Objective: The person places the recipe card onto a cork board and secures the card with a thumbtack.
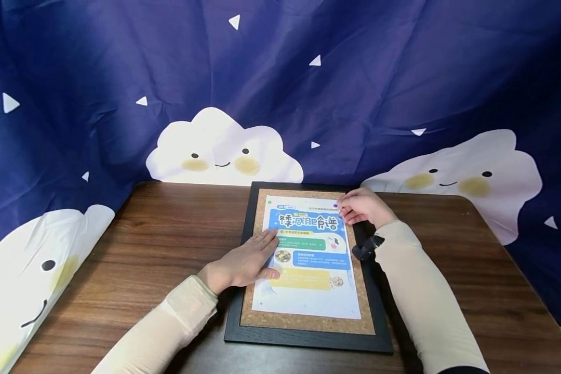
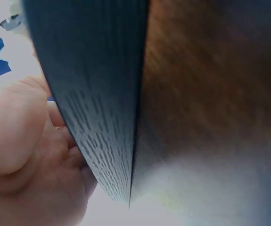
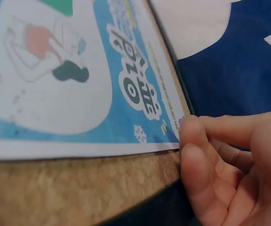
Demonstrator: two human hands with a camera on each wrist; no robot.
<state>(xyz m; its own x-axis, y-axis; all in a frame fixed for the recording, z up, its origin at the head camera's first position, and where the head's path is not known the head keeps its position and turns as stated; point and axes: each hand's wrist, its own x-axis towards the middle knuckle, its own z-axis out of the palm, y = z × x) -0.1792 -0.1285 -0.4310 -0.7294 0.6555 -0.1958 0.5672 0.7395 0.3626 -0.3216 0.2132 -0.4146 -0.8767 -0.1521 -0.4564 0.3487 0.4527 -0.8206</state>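
A printed sheet (image 1: 304,304) with blue, green and yellow panels lies on a black-framed corkboard (image 1: 308,323). My left hand (image 1: 243,259) rests flat over the frame's left side, with its fingers on the sheet's left edge. In the left wrist view, the black frame edge (image 2: 97,94) hides part of the palm. At the sheet's top right corner my right hand (image 1: 362,208) pinches a small purple pushpin (image 1: 335,206) with thumb and fingertips. Most of that pin is hidden by the fingertips in the right wrist view. A green pushpin (image 1: 269,202) sits in the top left corner.
The board lies on a dark brown wooden table (image 1: 187,223). Behind and around it hangs a blue curtain (image 1: 262,67) with white clouds and triangles. A black strap (image 1: 368,248) sticks out from the right sleeve over the frame's right side.
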